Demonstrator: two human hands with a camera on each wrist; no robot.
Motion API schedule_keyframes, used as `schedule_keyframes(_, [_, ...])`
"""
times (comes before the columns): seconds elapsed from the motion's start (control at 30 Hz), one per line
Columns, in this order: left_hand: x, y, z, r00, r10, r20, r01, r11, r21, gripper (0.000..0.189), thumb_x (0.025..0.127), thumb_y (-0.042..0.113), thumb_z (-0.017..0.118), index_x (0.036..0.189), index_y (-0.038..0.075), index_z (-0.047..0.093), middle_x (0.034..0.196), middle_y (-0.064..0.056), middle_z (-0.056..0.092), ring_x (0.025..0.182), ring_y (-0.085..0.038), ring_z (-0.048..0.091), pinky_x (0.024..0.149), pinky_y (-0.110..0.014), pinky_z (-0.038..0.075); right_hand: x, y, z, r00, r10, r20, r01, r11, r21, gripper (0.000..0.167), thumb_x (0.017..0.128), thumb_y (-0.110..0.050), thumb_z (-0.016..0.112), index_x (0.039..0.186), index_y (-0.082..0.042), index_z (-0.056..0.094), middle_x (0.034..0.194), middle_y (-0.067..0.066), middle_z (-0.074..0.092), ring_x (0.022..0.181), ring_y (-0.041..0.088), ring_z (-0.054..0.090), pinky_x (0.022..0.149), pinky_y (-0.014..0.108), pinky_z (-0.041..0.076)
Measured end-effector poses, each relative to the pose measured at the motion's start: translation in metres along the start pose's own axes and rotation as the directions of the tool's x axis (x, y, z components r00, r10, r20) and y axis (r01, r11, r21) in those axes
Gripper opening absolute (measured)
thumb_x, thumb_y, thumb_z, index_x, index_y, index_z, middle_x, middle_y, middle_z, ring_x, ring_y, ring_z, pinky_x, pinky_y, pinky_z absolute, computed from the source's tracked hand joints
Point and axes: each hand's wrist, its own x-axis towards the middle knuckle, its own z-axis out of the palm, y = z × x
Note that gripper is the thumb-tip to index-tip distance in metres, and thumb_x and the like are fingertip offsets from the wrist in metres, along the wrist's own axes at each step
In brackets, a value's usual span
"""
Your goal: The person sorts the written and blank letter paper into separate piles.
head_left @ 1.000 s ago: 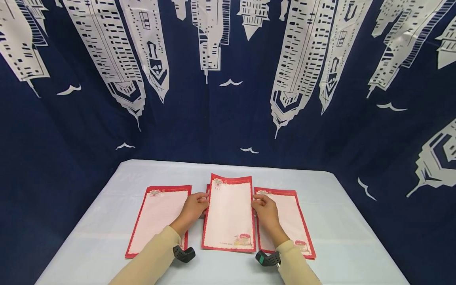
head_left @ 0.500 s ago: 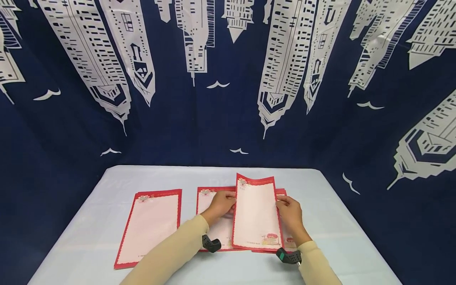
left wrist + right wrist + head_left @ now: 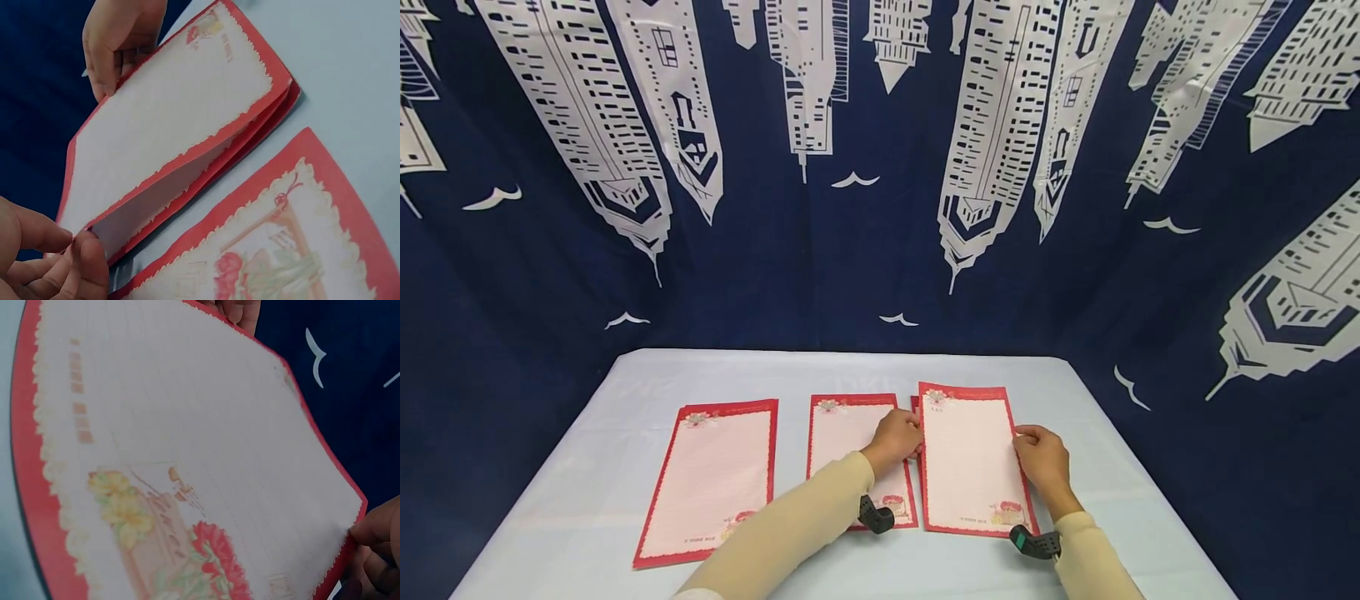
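Note:
A red-bordered sheet of letter paper (image 3: pixel 970 462) is held by both hands over a matching sheet at the right of the table. My left hand (image 3: pixel 895 437) pinches its left edge, the forearm crossing the middle sheet (image 3: pixel 842 433). At the right edge, my right hand (image 3: pixel 1045 460) pinches the paper between thumb and fingers. In the left wrist view the held sheet (image 3: pixel 169 106) is lifted along its near side, leaving a gap above the red-edged paper (image 3: pixel 219 170) below. Printed flowers show on the held sheet (image 3: pixel 206 425) in the right wrist view.
Another pile of red-bordered paper (image 3: pixel 707 483) lies at the left of the white table (image 3: pixel 587 492). Behind the table hangs a dark blue cloth (image 3: pixel 775 283) with white building prints. Black wrist devices sit on both sleeves.
Both hands have carried the held sheet from over the middle paper rightward to over the right pile, and lowered it there. The head view has shifted slightly.

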Motion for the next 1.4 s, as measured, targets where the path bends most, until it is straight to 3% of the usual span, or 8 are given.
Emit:
schedule_keyframes(0.2, [-0.003,-0.002,0.002,0.999,0.028,0.046,-0.031,0.998,0.060,0.009,0.085,-0.009,0.056,0.081,-0.002,0.053,0.058,0.001,0.052,0.048,-0.010,0.052,0.047,-0.022,0.043,0.001,0.008,0.002,0.999,-0.011,0.053,0.013,0.999,-0.032,0.031,0.097,-0.013,0.057,0.120,0.007,0.066,0.102,0.020,0.068,0.086,0.029,0.062,0.064,0.030,0.048])
schedule_keyframes(0.3, [-0.006,0.000,0.001,0.997,0.041,0.067,-0.048,0.993,0.107,0.011,0.087,-0.007,0.057,0.080,-0.002,0.051,0.057,0.003,0.048,0.048,-0.009,0.049,0.049,-0.023,0.039,0.002,0.008,0.002,0.997,-0.007,0.083,0.010,0.999,-0.040,0.032,0.097,-0.012,0.057,0.121,0.007,0.065,0.102,0.020,0.068,0.088,0.029,0.062,0.068,0.032,0.050])
schedule_keyframes(0.37, [-0.008,0.002,0.000,0.996,0.051,0.069,-0.060,0.988,0.143,0.001,0.088,-0.005,0.058,0.088,-0.005,0.057,0.057,0.003,0.050,0.048,-0.009,0.048,0.051,-0.024,0.039,0.002,0.007,0.002,0.996,-0.006,0.092,0.010,0.999,-0.048,0.032,0.096,-0.011,0.058,0.121,0.008,0.064,0.104,0.021,0.068,0.090,0.030,0.063,0.072,0.036,0.052])
schedule_keyframes(0.53, [-0.011,0.006,-0.006,0.996,0.068,0.049,-0.079,0.963,0.258,0.034,0.089,0.000,0.062,0.121,-0.012,0.061,0.060,0.002,0.053,0.053,-0.010,0.046,0.059,-0.028,0.042,0.002,0.002,0.004,0.997,-0.030,0.076,0.034,0.998,-0.057,0.031,0.096,-0.011,0.059,0.120,0.007,0.065,0.108,0.023,0.067,0.097,0.034,0.063,0.082,0.047,0.051])
schedule_keyframes(0.63, [-0.014,0.008,-0.011,0.996,0.071,0.047,-0.082,0.950,0.301,0.043,0.090,0.003,0.064,0.129,-0.014,0.057,0.067,0.000,0.059,0.061,-0.011,0.049,0.069,-0.032,0.049,0.002,-0.001,0.006,0.996,-0.054,0.067,0.057,0.998,-0.041,0.030,0.097,-0.012,0.058,0.120,0.007,0.065,0.109,0.023,0.067,0.097,0.034,0.063,0.079,0.044,0.053])
schedule_keyframes(0.93, [-0.023,0.001,-0.037,0.993,0.111,0.034,-0.116,0.942,0.314,0.043,0.091,0.006,0.067,0.130,-0.011,0.059,0.093,-0.008,0.070,0.084,-0.019,0.065,0.086,-0.044,0.054,-0.009,-0.024,0.031,0.989,-0.094,0.112,0.091,0.995,0.026,0.027,0.098,-0.011,0.060,0.118,0.005,0.068,0.100,0.016,0.069,0.082,0.024,0.062,0.068,0.030,0.050])
schedule_keyframes(1.17, [-0.039,-0.012,-0.078,0.995,0.040,-0.090,-0.013,0.958,0.286,0.043,0.092,0.012,0.070,0.128,-0.008,0.061,0.100,-0.010,0.069,0.088,-0.022,0.064,0.083,-0.043,0.053,-0.022,-0.051,0.070,0.949,-0.206,0.237,0.196,0.978,0.065,0.023,0.096,-0.009,0.065,0.113,0.004,0.071,0.091,0.007,0.071,0.076,0.016,0.063,0.065,0.028,0.051])
schedule_keyframes(1.4, [-0.059,-0.022,-0.121,0.979,-0.092,-0.181,0.134,0.963,0.235,0.053,0.094,0.018,0.069,0.137,-0.007,0.054,0.125,-0.021,0.062,0.113,-0.033,0.059,0.100,-0.052,0.047,-0.037,-0.079,0.101,0.906,-0.245,0.345,0.226,0.970,0.095,0.022,0.096,-0.010,0.066,0.113,0.003,0.071,0.093,0.005,0.072,0.078,0.014,0.063,0.068,0.030,0.054])
